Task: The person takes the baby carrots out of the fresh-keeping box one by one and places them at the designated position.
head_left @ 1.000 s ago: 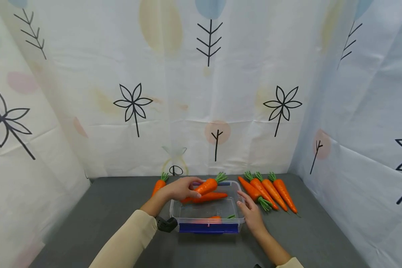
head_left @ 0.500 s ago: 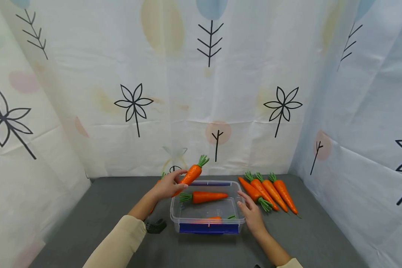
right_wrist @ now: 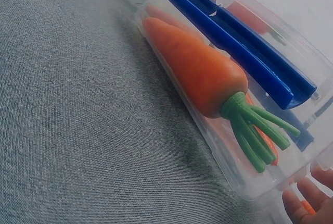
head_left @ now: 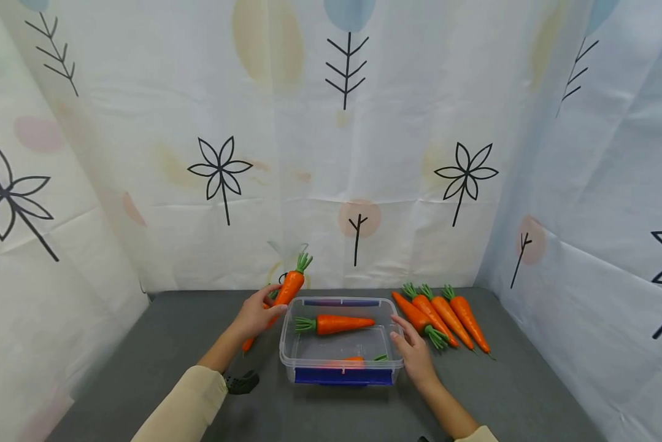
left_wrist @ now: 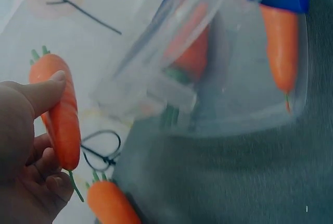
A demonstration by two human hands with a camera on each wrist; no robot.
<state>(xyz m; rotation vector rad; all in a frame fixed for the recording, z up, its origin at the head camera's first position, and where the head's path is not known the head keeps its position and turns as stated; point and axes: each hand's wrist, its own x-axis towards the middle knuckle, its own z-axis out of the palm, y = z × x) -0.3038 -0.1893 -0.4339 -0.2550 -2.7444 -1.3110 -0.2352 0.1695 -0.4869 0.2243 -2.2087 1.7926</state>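
My left hand [head_left: 257, 313] grips an orange carrot [head_left: 291, 287] with green stalks, held tilted just left of the clear plastic box [head_left: 319, 350]. In the left wrist view the thumb presses on that carrot [left_wrist: 62, 114], its thin tip pointing down. Behind this hand another carrot [head_left: 248, 345] lies on the table, partly hidden. Inside the box one carrot [head_left: 344, 324] lies sideways at the back. A second carrot [right_wrist: 197, 73] lies along the front wall under the blue latch [right_wrist: 234, 41]. My right hand [head_left: 416, 356] rests against the box's right side, fingers loosely extended.
Several carrots [head_left: 438, 313] lie side by side on the grey tabletop [head_left: 474, 380], right of the box. A white patterned cloth [head_left: 397, 153] hangs behind the table and along both sides.
My left hand has lifted the carrot from over the box and carried it left, now lower beside the box's left wall. My right hand has stayed put.
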